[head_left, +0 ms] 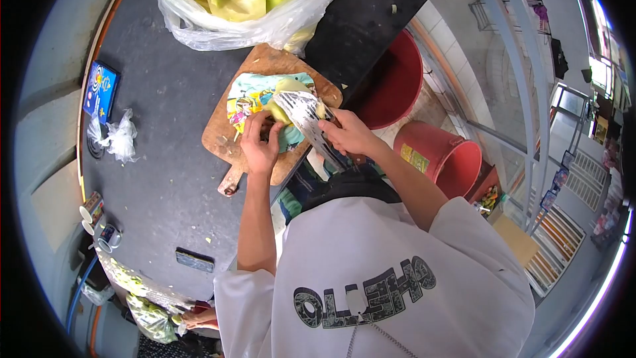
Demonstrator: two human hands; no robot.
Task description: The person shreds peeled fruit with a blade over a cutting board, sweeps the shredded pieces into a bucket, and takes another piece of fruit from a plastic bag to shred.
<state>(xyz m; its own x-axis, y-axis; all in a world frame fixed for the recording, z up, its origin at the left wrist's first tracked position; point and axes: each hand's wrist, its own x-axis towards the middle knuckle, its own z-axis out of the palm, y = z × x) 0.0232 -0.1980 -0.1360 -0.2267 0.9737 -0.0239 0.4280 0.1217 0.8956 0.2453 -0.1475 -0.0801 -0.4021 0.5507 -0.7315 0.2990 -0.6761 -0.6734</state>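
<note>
My left hand (260,143) has its fingers curled at the left side of a pale green piece of fruit (278,111), thumb and fingertips against it. In my right hand (344,134) is a flat, slotted tool (301,111), streaked white and dark, which lies across the fruit and slants down toward my body. Beneath them a colourful patterned cloth (244,87) is spread on a wooden cutting board (222,134). The right fingers partly cover the tool's near end.
A plastic bag (199,38) of peeled green-yellow pieces stands beyond the board. Two red buckets (405,86) (430,149) are at the right. On the dark table (165,192) lie a phone (195,260), mugs (108,237), a blue box (101,91) and crumpled plastic (122,138). Another person's hand (201,318) shows lower left.
</note>
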